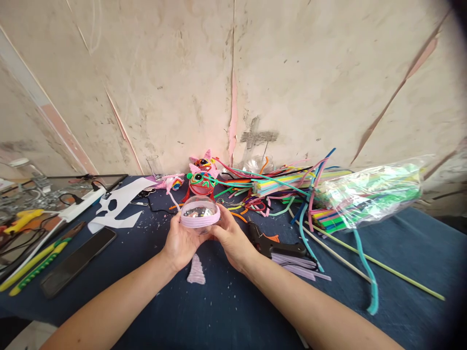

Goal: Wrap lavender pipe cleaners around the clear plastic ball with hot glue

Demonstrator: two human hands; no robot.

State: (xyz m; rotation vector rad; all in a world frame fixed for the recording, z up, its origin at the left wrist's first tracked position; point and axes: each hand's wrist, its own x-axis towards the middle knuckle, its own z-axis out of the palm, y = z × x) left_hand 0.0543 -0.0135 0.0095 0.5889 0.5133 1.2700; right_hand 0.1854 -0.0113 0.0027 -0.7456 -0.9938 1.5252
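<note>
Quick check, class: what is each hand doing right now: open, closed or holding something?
Left hand: holding the clear ball with the lilac band.
Right hand: holding the same ball from its other side.

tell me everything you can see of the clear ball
The clear ball looks like shiny, transparent plastic, with rows of fuzzy-looking lilac strips around its middle. A pale strand rises at its left. The left hand and right hand hold it above the dark blue cloth, partly hiding its underside.
</note>
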